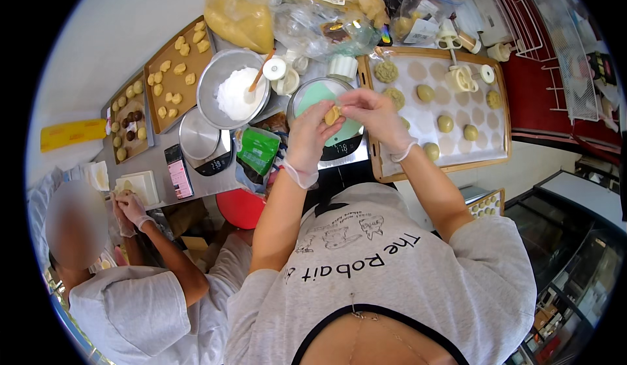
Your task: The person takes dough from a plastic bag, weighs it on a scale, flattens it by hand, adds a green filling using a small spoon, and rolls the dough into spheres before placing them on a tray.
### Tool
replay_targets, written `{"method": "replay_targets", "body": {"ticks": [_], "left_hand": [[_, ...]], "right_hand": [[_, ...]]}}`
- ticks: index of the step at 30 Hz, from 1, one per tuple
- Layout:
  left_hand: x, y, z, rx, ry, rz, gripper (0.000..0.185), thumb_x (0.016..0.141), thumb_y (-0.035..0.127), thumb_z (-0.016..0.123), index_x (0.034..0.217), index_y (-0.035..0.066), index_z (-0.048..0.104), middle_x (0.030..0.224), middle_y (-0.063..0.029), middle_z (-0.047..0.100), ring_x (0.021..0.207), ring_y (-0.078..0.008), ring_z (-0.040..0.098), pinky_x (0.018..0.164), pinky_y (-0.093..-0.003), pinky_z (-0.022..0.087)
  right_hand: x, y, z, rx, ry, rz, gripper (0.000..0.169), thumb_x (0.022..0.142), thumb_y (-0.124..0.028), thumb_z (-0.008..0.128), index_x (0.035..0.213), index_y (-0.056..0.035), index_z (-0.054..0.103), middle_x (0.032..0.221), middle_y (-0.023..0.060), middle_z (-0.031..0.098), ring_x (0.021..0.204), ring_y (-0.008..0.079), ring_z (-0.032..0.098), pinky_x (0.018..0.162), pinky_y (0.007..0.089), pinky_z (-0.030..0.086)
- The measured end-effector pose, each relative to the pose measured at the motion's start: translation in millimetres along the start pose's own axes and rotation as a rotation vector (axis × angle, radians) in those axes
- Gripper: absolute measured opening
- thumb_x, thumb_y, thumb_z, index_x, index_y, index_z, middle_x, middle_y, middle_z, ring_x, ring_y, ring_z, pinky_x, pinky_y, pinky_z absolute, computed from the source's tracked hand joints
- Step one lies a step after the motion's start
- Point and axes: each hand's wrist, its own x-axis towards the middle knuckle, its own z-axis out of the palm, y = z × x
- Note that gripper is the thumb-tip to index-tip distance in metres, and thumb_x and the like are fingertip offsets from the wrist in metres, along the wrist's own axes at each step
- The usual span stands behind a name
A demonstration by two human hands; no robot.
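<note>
Both my hands wear clear plastic gloves and meet over a digital kitchen scale (342, 150) with a round, pale green surface. My left hand (313, 130) holds a small piece of yellow dough (332, 115) in its fingers. The fingertips of my right hand (373, 115) touch the same piece from the right. Right of my hands lies a wood-rimmed tray (441, 170) with a marked white liner, smooth pale green dough balls (445, 124) and patterned pressed cakes (386, 71). A plunger mooncake mould (460, 79) rests on the tray's far part.
A metal bowl (202, 91) of white powder with a wooden-handled tool stands left, beside a second scale (200, 133). Farther left are trays of dough pieces (152, 108) and filling balls. Bags of yellow dough (240, 17) lie behind. A gloved co-worker's hands (131, 207) work at lower left.
</note>
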Motion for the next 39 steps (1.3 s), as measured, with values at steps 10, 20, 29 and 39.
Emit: {"method": "replay_targets", "body": {"ticks": [10, 20, 29, 39], "left_hand": [[-11.3, 25.9, -3.7, 0.036, -0.229, -0.026, 0.029, 0.091, 0.012, 0.057, 0.116, -0.002, 0.054, 0.101, -0.008, 0.062, 0.091, -0.0129, 0.061, 0.08, -0.0245, 0.051], [-20.3, 28.4, 3.3, 0.003, -0.202, 0.002, 0.024, 0.089, 0.003, 0.05, 0.113, -0.003, 0.054, 0.101, -0.0101, 0.061, 0.087, -0.0134, 0.061, 0.077, -0.0242, 0.052], [-15.8, 25.0, -14.1, -0.078, -0.247, -0.009, 0.037, 0.093, 0.012, 0.056, 0.126, -0.003, 0.049, 0.114, -0.0089, 0.06, 0.101, -0.017, 0.062, 0.089, -0.0278, 0.052], [-16.2, 29.4, -5.7, 0.014, -0.155, -0.075, 0.037, 0.09, 0.01, 0.059, 0.124, -0.002, 0.05, 0.118, -0.0093, 0.06, 0.101, -0.0152, 0.062, 0.089, -0.0265, 0.051]], "right_hand": [[-3.1, -38.0, 14.7, -0.553, -0.23, -0.333, 0.041, 0.078, -0.011, 0.07, 0.118, -0.0123, 0.062, 0.087, 0.0047, 0.06, 0.085, 0.0182, 0.057, 0.078, 0.0332, 0.046], [2.5, -45.8, 17.8, -0.643, -0.291, -0.454, 0.045, 0.076, -0.003, 0.067, 0.12, -0.0141, 0.061, 0.089, 0.0066, 0.063, 0.086, 0.0235, 0.06, 0.079, 0.0347, 0.048], [5.8, -38.9, 21.2, -0.387, -0.235, -0.324, 0.039, 0.079, -0.001, 0.065, 0.118, -0.0069, 0.06, 0.093, 0.0087, 0.067, 0.087, 0.0171, 0.063, 0.081, 0.0317, 0.049], [10.9, -33.9, 11.2, -0.491, -0.262, -0.268, 0.035, 0.079, -0.003, 0.064, 0.113, -0.0071, 0.062, 0.088, 0.0082, 0.069, 0.086, 0.0192, 0.064, 0.079, 0.0306, 0.05]]}}
